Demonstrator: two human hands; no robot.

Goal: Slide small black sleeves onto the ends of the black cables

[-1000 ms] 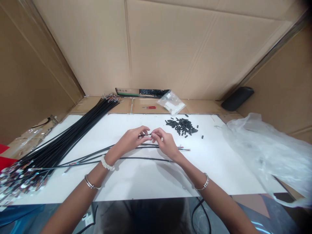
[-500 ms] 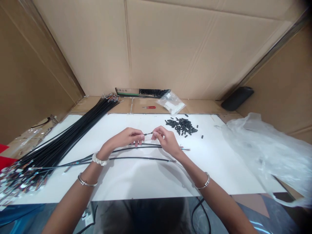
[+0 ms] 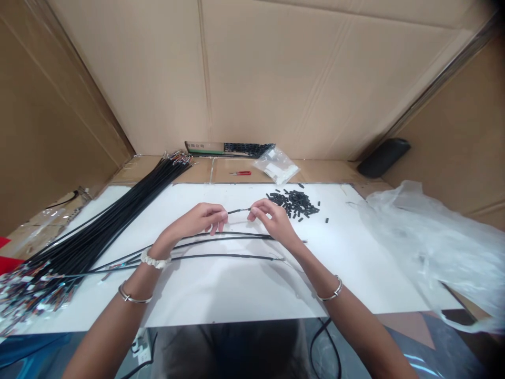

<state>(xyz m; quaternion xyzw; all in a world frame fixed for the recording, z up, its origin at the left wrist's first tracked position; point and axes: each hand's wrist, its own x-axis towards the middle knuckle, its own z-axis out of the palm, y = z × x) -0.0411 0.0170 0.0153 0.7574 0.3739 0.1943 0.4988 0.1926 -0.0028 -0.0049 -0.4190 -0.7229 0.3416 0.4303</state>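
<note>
Fingers of my left hand (image 3: 207, 217) are closed on a black cable (image 3: 235, 211) near its stripped end. The thumb and fingertips of my right hand (image 3: 270, 217) pinch the thin wires at that end, just left of a pile of short black sleeves (image 3: 295, 203). Whether a sleeve is between the right fingertips is too small to tell. Below both hands, several more black cables (image 3: 232, 256) lie across the white table (image 3: 244, 295), with bare wires at their right ends.
A thick bundle of black cables (image 3: 130, 202) fills the left side. Along the back are a red-handled tool (image 3: 243, 172), a clear bag (image 3: 277, 166) and a cardboard box (image 3: 205, 147). At the right lie a black roll (image 3: 383, 157) and crumpled plastic (image 3: 437, 247).
My hands have moved slightly apart, the left one going left. More of the black cable and its stripped end now shows between them.
</note>
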